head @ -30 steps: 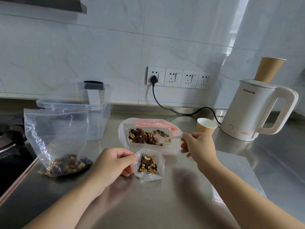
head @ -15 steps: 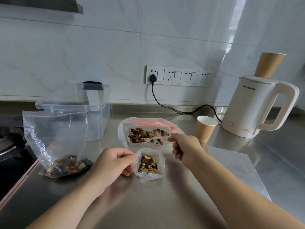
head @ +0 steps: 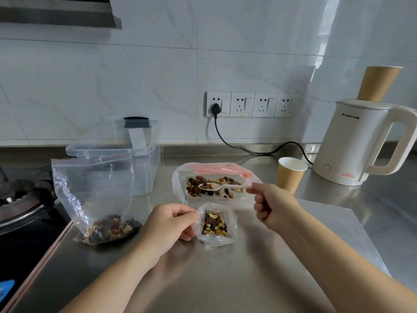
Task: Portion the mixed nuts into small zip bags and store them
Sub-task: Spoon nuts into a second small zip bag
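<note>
A small zip bag (head: 215,223) partly filled with mixed nuts stands open on the steel counter. My left hand (head: 168,224) pinches its left rim. Just behind it lies a larger clear bag (head: 214,186) with a pink zip strip, holding mixed nuts. My right hand (head: 269,205) holds a white plastic spoon (head: 216,187) by its handle. The spoon's bowl carries a few nuts and sits inside the larger bag's mouth. Another large zip bag (head: 97,199) with nuts at its bottom stands upright at the left.
A clear plastic storage box (head: 144,161) with its lid ajar stands behind the left bag. A paper cup (head: 291,173) and a white electric kettle (head: 358,143) with a cup on top are at the right. A stove (head: 20,206) borders the counter's left edge. A flat plastic sheet (head: 334,227) lies under my right arm.
My right hand has moved left and pushed the spoon into the larger nut bag, where it now holds a few nuts. My left hand has kept its pinch on the small bag.
</note>
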